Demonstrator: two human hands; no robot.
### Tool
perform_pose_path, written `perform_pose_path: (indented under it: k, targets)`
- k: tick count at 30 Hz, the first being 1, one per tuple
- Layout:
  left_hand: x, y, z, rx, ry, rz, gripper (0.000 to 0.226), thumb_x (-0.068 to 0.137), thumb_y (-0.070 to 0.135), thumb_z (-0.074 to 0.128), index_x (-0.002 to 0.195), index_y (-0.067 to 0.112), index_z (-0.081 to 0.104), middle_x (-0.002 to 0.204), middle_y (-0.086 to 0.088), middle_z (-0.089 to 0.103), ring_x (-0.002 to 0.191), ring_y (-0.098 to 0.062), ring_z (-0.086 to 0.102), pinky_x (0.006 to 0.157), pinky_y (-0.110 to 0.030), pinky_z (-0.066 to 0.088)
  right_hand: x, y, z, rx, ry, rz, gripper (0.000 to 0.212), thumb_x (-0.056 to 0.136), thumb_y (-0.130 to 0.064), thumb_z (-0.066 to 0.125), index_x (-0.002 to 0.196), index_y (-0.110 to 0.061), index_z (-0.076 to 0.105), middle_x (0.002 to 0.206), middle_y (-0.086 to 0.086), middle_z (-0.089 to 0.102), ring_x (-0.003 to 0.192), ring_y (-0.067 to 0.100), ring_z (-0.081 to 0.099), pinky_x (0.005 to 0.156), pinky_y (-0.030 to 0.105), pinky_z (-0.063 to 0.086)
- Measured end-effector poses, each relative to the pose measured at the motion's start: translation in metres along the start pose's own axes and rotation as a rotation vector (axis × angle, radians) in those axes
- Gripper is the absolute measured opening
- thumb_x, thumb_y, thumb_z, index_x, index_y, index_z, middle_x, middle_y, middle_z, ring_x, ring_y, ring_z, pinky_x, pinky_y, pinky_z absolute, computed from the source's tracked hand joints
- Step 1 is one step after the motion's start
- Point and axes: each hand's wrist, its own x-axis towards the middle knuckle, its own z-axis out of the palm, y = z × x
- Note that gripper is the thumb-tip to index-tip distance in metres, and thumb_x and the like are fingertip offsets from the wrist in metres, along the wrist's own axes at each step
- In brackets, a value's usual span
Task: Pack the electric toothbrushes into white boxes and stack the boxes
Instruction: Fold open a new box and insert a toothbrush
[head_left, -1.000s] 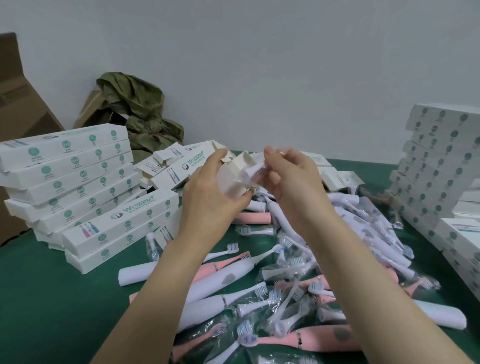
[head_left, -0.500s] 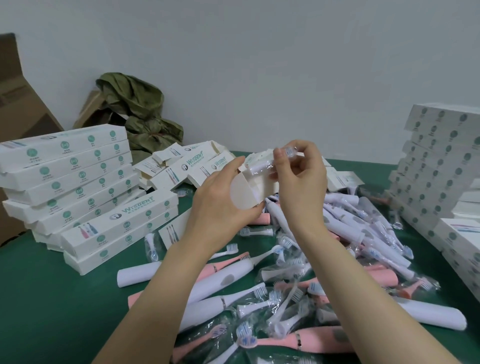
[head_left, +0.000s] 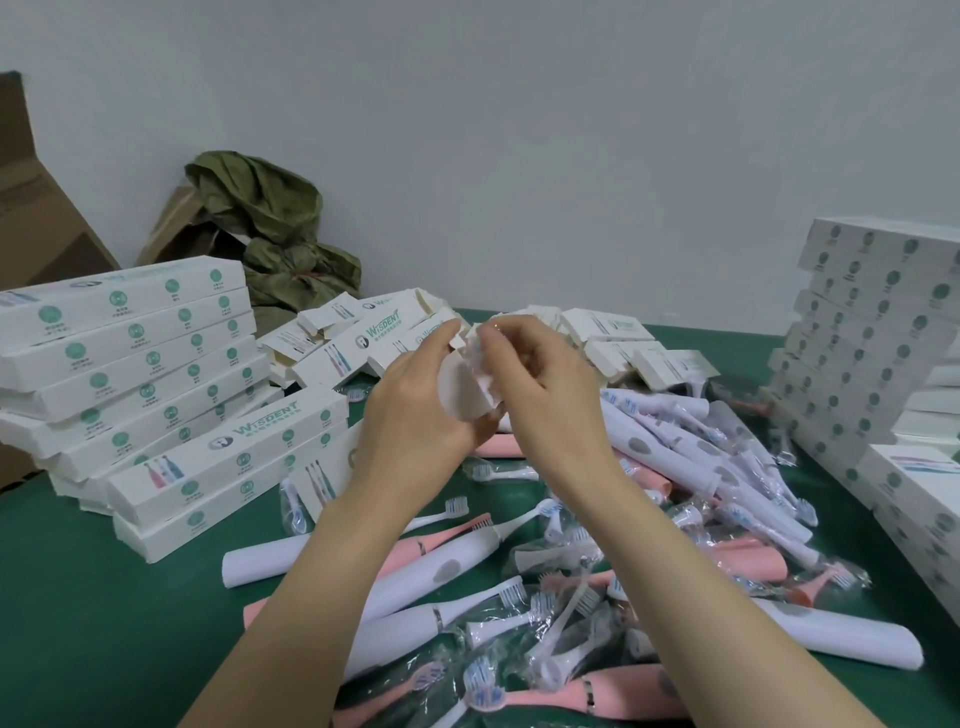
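Two hands meet above the middle of the green tabletop (head_left: 104, 623). The left hand (head_left: 415, 415) is curled round the end of an open white box (head_left: 462, 392). The right hand (head_left: 545, 400) pinches a plastic-wrapped brush head (head_left: 475, 347) at the box's mouth. Loose toothbrushes (head_left: 675, 493) lie heaped beneath, toward the near edge. A left stack (head_left: 130, 364) of closed boxes stands by the left edge, and a right stack (head_left: 872, 338) by the right edge.

The green table (head_left: 104, 597) carries a heap of white and pink electric toothbrushes (head_left: 441, 566) and bagged brush heads (head_left: 566, 639), beneath the left hand (head_left: 415, 410) and the right hand (head_left: 545, 395). A stack of white boxes (head_left: 130, 364) stands left of the left hand, and loose boxes (head_left: 374, 332) lie beyond it. Another stack (head_left: 872, 338) stands right of the right hand.
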Motion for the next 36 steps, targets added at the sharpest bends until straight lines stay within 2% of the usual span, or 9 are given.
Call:
perform_pose_path:
  k: [2, 6, 12, 16, 19, 23, 29, 33, 36]
  targets:
    - [0.001, -0.001, -0.002, -0.011, 0.049, -0.006, 0.078, 0.065, 0.027, 0.082, 0.135, 0.023, 0.050, 0.122, 0.000, 0.062, 0.113, -0.018, 0.052, 0.084, -0.012, 0.029, 0.001, 0.000, 0.000, -0.048, 0.022, -0.009, 0.010, 0.092, -0.027, 0.057, 0.093, -0.026, 0.067, 0.087, -0.005, 0.060, 0.081, 0.001, 0.054, 0.079, 0.024, 0.044]
    - [0.001, 0.001, -0.004, -0.040, 0.083, -0.014, 0.077, 0.063, 0.026, 0.082, 0.133, 0.026, 0.052, 0.115, 0.003, 0.063, 0.109, -0.015, 0.055, 0.088, -0.015, 0.034, 0.001, -0.004, -0.002, -0.063, 0.090, -0.035, 0.010, 0.089, -0.016, 0.062, 0.098, -0.021, 0.064, 0.080, -0.014, 0.062, 0.074, 0.003, 0.057, 0.071, 0.018, 0.046]
    - [0.000, 0.005, -0.007, -0.071, 0.071, 0.000, 0.076, 0.061, 0.039, 0.058, 0.134, 0.022, 0.051, 0.121, 0.000, 0.063, 0.113, -0.017, 0.055, 0.092, -0.022, 0.037, 0.002, 0.000, 0.001, -0.469, -0.269, -0.272, 0.032, 0.092, -0.005, 0.040, 0.109, -0.009, 0.068, 0.106, 0.006, 0.056, 0.101, 0.023, 0.044, 0.087, 0.026, 0.032]
    - [0.004, 0.004, -0.010, -0.026, 0.134, -0.008, 0.076, 0.065, 0.032, 0.081, 0.133, 0.020, 0.051, 0.115, -0.004, 0.064, 0.107, -0.023, 0.056, 0.092, -0.027, 0.040, 0.011, -0.002, -0.014, -0.122, -0.132, -0.065, 0.037, 0.084, 0.005, 0.045, 0.102, -0.017, 0.068, 0.094, -0.011, 0.059, 0.079, -0.003, 0.049, 0.072, 0.009, 0.037]
    - [0.007, -0.002, -0.016, -0.047, 0.207, -0.049, 0.073, 0.068, 0.029, 0.083, 0.132, 0.019, 0.051, 0.116, -0.003, 0.063, 0.108, -0.022, 0.057, 0.094, -0.036, 0.045, 0.022, 0.010, -0.034, -0.160, -0.004, 0.123, 0.028, 0.088, -0.001, 0.049, 0.088, -0.024, 0.065, 0.083, -0.017, 0.061, 0.065, 0.000, 0.051, 0.064, 0.017, 0.042]
    - [0.007, -0.007, -0.021, -0.100, 0.285, -0.096, 0.073, 0.068, 0.031, 0.082, 0.133, 0.021, 0.050, 0.116, 0.004, 0.060, 0.107, -0.008, 0.053, 0.086, -0.013, 0.036, 0.009, 0.036, -0.027, -0.519, -0.375, 0.255, 0.016, 0.088, -0.008, 0.055, 0.095, -0.016, 0.066, 0.096, -0.002, 0.066, 0.086, 0.013, 0.060, 0.081, 0.027, 0.049]
    - [0.004, -0.005, -0.018, -0.064, 0.254, -0.073, 0.074, 0.067, 0.028, 0.083, 0.133, 0.018, 0.051, 0.117, -0.003, 0.063, 0.108, -0.022, 0.057, 0.095, -0.040, 0.046, -0.012, 0.066, 0.008, -0.856, -0.751, 0.120, 0.028, 0.093, -0.010, 0.050, 0.121, -0.013, 0.053, 0.113, 0.009, 0.062, 0.099, 0.025, 0.058, 0.084, 0.037, 0.049]
    - [0.007, -0.003, -0.018, -0.059, 0.249, -0.059, 0.074, 0.068, 0.028, 0.083, 0.133, 0.017, 0.050, 0.115, -0.005, 0.063, 0.107, -0.024, 0.057, 0.094, -0.042, 0.046, -0.007, 0.071, 0.009, -0.837, -0.737, 0.038, 0.028, 0.096, -0.013, 0.044, 0.121, -0.013, 0.057, 0.107, 0.008, 0.062, 0.085, 0.022, 0.057, 0.069, 0.031, 0.047]
    - [0.005, -0.003, -0.018, -0.050, 0.235, -0.070, 0.074, 0.068, 0.028, 0.084, 0.133, 0.018, 0.050, 0.116, -0.001, 0.062, 0.108, -0.023, 0.057, 0.095, -0.042, 0.045, 0.004, 0.056, -0.001, -0.605, -0.402, 0.075, 0.023, 0.097, -0.016, 0.048, 0.114, -0.016, 0.062, 0.101, 0.001, 0.062, 0.073, 0.008, 0.050, 0.059, 0.018, 0.035]
